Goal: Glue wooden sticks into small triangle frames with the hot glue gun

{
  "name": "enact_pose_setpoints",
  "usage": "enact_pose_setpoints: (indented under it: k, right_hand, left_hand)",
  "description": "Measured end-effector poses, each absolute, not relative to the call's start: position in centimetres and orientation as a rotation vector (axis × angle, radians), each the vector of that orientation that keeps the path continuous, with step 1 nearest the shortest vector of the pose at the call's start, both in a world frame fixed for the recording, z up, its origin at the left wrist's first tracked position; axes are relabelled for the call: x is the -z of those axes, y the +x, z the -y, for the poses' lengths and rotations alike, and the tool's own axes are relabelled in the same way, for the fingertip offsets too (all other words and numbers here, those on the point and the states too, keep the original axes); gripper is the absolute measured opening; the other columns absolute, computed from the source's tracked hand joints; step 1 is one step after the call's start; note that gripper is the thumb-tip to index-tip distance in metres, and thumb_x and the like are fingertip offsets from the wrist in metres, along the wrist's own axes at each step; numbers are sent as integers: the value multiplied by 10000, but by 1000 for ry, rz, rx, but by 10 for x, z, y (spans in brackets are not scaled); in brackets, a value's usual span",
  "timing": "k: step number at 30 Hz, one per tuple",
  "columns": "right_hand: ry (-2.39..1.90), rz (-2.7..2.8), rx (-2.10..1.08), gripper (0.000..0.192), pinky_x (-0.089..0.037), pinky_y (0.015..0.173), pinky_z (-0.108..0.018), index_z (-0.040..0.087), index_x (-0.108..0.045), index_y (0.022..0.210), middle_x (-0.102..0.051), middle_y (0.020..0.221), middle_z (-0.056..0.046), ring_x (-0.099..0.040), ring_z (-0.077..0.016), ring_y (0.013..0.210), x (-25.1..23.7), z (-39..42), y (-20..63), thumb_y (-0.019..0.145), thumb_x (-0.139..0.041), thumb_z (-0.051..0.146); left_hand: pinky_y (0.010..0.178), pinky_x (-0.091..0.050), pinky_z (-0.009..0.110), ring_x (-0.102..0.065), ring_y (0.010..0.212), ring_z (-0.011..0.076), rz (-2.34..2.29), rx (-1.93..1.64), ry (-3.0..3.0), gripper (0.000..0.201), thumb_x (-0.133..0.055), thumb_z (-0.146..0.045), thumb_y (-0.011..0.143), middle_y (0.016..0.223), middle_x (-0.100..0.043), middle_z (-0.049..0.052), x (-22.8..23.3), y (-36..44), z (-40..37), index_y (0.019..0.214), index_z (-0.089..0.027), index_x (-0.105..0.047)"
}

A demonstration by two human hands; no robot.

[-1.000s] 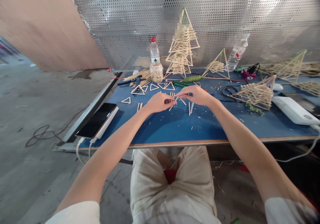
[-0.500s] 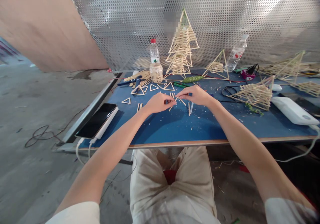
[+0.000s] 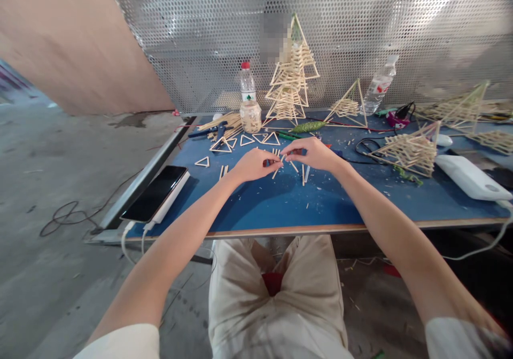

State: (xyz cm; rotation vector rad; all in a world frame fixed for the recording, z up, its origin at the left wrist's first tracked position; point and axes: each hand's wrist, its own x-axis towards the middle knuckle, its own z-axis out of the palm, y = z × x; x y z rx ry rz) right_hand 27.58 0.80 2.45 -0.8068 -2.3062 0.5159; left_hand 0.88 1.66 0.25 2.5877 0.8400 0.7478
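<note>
My left hand (image 3: pixel 253 164) and my right hand (image 3: pixel 313 153) meet over the middle of the blue table (image 3: pixel 280 204), fingertips almost touching. Between them they pinch thin wooden sticks (image 3: pixel 277 169), one slanting down from my left fingers. More loose sticks (image 3: pixel 305 173) lie on the table just under my right hand. Small stick triangles (image 3: pixel 221 145) lie to the far left of my hands.
A tall stick tree (image 3: pixel 292 76) stands at the back with a jar of sticks (image 3: pixel 250 116) and a water bottle (image 3: pixel 247 81). Stick pyramids (image 3: pixel 409 150) lie at right by a white box (image 3: pixel 468 177). A phone on a power bank (image 3: pixel 157 192) lies at left.
Hardly anything has moved; my hands stay together on the sticks, with only slight finger shifts.
</note>
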Motion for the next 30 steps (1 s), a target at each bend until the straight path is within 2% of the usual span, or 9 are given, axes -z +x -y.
enact_pose_setpoints:
  k: [5, 11, 17, 21, 23, 27, 30]
  right_hand:
    - [-817, 2321, -507, 253, -577, 873, -416, 280, -892, 1134, -867, 1090, -80, -727, -245, 884, -24, -8, 277, 1020, -734, 440]
    - [-776, 2288, -465, 227, -577, 907, -428, 301, -904, 1071, -863, 1108, -80, -767, -266, 991, -23, -9, 275, 1035, -736, 451]
    - [-797, 2215, -517, 263, -575, 853, -413, 262, -890, 1008, -867, 1043, -75, -747, -239, 901, -20, -7, 270, 1022, -755, 487]
    - [-837, 2153, -506, 274, -577, 825, -416, 264, -888, 978, -864, 999, -64, -720, -226, 838, -23, -3, 268, 1012, -757, 502]
    - [-862, 2081, -496, 248, -585, 823, -431, 264, -890, 969, -864, 992, -65, -722, -233, 833, -24, -3, 268, 992, -781, 486]
    - [-914, 1892, -543, 172, -619, 904, -479, 279, -892, 982, -872, 1057, -68, -773, -273, 952, -21, -6, 265, 964, -823, 435]
    - [-914, 1757, -591, 184, -630, 935, -498, 266, -885, 1001, -867, 1063, -73, -786, -285, 981, -15, -11, 261, 947, -843, 436]
  left_hand:
    - [667, -465, 297, -684, 635, 154, -830, -756, 2588, 401, -612, -525, 1062, 922, -886, 39, -2, 9, -17, 1021, -243, -894]
    - [666, -475, 302, -697, 644, 167, -831, -773, 2588, 416, -614, -541, 1053, 889, -879, 43, -3, 9, -17, 1017, -236, -894]
    - [687, -474, 301, -677, 638, 156, -845, -767, 2588, 369, -622, -501, 1049, 894, -875, 33, -3, 10, -16, 1012, -241, -882]
    - [655, -440, 299, -638, 629, 156, -899, -834, 2570, 430, -617, -567, 1058, 823, -837, 36, -6, 9, -14, 984, -227, -869]
    - [666, -441, 305, -615, 647, 160, -917, -923, 2546, 462, -637, -616, 1045, 854, -834, 46, -7, 8, -14, 1026, -214, -863]
    - [737, -498, 314, -628, 714, 167, -913, -1000, 2435, 531, -726, -667, 975, 972, -845, 65, -5, 9, -14, 1188, -192, -827]
    - [692, -495, 296, -632, 673, 150, -951, -1006, 2295, 595, -756, -682, 948, 957, -838, 65, -2, 11, -15, 1263, -180, -798]
